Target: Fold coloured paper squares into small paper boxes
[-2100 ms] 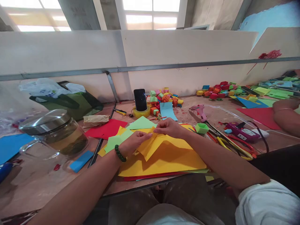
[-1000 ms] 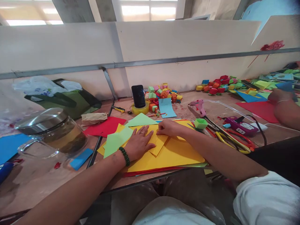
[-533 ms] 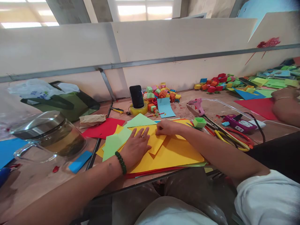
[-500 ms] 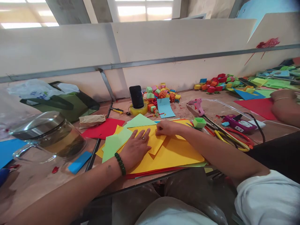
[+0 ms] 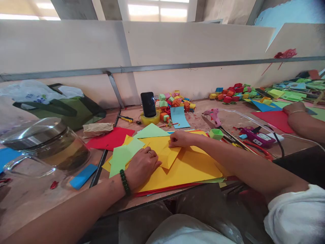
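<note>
Glass jar (image 5: 48, 145) blocks left; scissors (image 5: 250, 147) crowd right; paper between lies flat.

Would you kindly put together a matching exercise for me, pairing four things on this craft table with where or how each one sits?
Things:
1. phone
2. glue gun
3. left hand
4. glass jar

Places:
A. resting on the folded yellow paper
B. far left, under a metal lid
C. upright in the yellow tape roll
D. lying to the right of the blue sheet

Pairs: 1-C, 2-D, 3-A, 4-B.
</note>
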Demonstrator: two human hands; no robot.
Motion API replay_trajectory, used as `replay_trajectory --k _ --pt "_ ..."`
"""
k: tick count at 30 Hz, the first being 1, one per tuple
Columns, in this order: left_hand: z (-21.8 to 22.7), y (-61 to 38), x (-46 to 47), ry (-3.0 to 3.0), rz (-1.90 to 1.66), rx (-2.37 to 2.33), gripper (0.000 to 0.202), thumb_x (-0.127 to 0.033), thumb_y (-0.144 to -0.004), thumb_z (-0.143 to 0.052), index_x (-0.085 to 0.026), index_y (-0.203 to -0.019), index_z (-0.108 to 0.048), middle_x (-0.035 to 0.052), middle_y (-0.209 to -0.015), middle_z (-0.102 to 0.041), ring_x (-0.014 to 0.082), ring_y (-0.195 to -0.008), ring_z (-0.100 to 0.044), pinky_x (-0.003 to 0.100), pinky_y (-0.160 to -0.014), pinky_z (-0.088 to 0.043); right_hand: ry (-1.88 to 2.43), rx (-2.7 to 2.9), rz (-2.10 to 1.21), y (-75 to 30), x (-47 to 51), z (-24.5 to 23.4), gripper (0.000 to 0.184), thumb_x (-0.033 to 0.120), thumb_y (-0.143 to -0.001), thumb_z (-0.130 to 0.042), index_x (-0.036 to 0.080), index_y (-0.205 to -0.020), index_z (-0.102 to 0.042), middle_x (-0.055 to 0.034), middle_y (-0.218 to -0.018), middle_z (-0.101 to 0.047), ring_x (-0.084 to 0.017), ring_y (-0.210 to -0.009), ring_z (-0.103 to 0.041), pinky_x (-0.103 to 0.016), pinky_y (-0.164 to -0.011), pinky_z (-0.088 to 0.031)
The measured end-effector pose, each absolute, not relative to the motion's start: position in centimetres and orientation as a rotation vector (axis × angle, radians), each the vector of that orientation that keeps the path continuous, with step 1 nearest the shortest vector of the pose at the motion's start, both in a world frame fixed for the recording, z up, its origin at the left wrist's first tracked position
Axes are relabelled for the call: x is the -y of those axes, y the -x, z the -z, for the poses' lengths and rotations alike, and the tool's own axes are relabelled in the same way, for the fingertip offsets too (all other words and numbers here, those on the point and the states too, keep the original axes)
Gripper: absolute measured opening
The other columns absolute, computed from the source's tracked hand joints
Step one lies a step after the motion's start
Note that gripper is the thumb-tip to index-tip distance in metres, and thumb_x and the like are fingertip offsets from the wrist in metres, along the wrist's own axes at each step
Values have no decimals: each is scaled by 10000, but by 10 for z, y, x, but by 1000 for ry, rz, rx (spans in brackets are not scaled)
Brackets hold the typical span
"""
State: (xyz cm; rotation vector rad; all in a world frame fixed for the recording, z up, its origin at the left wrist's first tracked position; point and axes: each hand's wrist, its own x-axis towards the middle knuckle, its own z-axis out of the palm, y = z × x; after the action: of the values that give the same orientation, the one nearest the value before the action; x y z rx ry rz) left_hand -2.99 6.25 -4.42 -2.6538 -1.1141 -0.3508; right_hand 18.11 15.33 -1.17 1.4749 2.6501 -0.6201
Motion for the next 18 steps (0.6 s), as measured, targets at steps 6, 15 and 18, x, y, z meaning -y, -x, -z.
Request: replay_trajectory --k 6,15,18 --pt "44 20 -68 2736 428 1083 233 -221 -918 -488 -139 -850 -695 140 -1197 -635 251 -1045 -550 433 -904 -444 -1451 -2656 601 -182 -160 19 205 344 -792 -637 147 -739 -649 -16 -688 -637 -121 -610 -493 -234 -533 -298" --pt "41 17 -80 3044 426 1106 284 -194 -928 -446 -193 -958 -728 107 -1140 -675 201 -960 -621 325 -865 -477 -1471 -2396 1000 -170 -165 1 342 451 -755 -658 148 -609 -595 -32 -569 -634 -121 -485 -564 -234 -494 -435" --pt "40 18 -80 3035 455 1126 281 -191 -917 -457 -200 -967 -734 118 -1162 -662 213 -989 -620 331 -883 -473 -1518 -2292 1011 -158 -166 -5 441 529 -671 -713 136 -530 -571 -54 -513 -623 -138 -452 -577 -263 -483 -479"
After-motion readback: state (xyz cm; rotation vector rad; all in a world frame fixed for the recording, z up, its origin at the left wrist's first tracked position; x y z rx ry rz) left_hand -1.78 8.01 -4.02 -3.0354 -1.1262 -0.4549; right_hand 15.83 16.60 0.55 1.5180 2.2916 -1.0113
